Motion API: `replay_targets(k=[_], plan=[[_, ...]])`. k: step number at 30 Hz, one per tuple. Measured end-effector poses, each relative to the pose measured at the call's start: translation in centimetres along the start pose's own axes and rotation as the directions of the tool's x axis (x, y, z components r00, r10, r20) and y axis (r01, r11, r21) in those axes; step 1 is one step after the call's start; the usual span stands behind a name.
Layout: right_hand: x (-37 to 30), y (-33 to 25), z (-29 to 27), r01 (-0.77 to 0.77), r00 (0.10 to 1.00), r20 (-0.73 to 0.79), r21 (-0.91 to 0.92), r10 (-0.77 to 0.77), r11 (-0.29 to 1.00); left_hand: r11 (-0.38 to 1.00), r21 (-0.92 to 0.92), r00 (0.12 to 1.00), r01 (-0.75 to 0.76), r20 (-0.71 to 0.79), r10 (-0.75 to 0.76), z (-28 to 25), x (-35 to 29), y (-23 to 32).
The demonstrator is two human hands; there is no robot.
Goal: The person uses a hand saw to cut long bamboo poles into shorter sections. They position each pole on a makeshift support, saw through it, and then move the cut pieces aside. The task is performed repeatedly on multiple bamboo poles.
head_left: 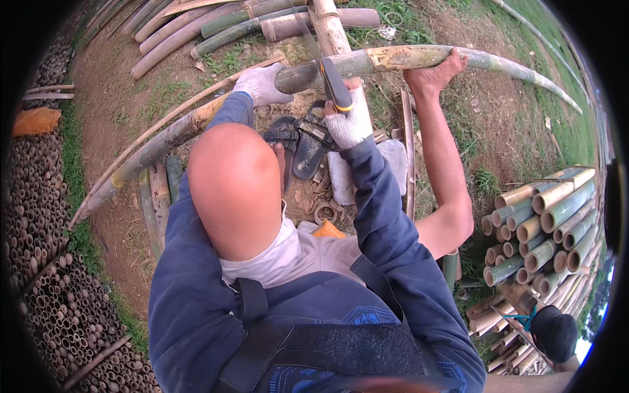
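Observation:
A long bamboo pole [341,64] stretches across in front of me, from the lower left to the far right. My left hand [263,85], in a white knit glove, is closed around it left of the middle. A handsaw with a black and yellow handle [335,85] is gripped by my right hand [349,124], whose white glove leaves fingertips bare. The saw's blade [303,25] points away from me across the pole; whether its teeth touch the bamboo is unclear. My bare right foot [432,73] presses on the pole, right of the saw.
A pale bamboo piece [329,29] lies crosswise beneath the pole. Black sandals [308,147] and stone blocks [393,160] rest between my legs. Cut bamboo is stacked at the right [557,216], far left [196,29] and left edge [65,288]. A dark-capped person [553,333] is at lower right.

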State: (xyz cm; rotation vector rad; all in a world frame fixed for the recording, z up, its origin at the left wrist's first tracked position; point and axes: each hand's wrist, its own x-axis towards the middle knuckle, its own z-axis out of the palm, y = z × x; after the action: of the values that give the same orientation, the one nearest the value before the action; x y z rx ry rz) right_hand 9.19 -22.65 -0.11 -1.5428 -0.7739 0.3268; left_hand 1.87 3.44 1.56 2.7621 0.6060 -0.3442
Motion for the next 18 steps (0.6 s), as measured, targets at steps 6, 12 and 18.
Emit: replay_targets(k=[6, 12, 18], plan=[[-22.4, -5.4, -6.9, -0.003, 0.998, -0.060, -0.311, -0.017, 0.950, 0.999, -0.015, 0.999, -0.037, 0.023, 0.038, -0.1, 2.0, -1.5], [-9.1, -2.4, -2.8, 0.059, 0.997, -0.032, -0.237, -0.068, 0.970, 1.000, -0.021, 1.000, 0.002, 0.009, -0.002, 0.2, 1.8, -1.0], [3.0, 2.7, 1.1, -0.064, 0.996, -0.056, 0.025, 0.065, 0.998, 0.999, -0.048, 1.000, -0.024, 0.001, 0.024, -0.3, 1.5, -1.4]])
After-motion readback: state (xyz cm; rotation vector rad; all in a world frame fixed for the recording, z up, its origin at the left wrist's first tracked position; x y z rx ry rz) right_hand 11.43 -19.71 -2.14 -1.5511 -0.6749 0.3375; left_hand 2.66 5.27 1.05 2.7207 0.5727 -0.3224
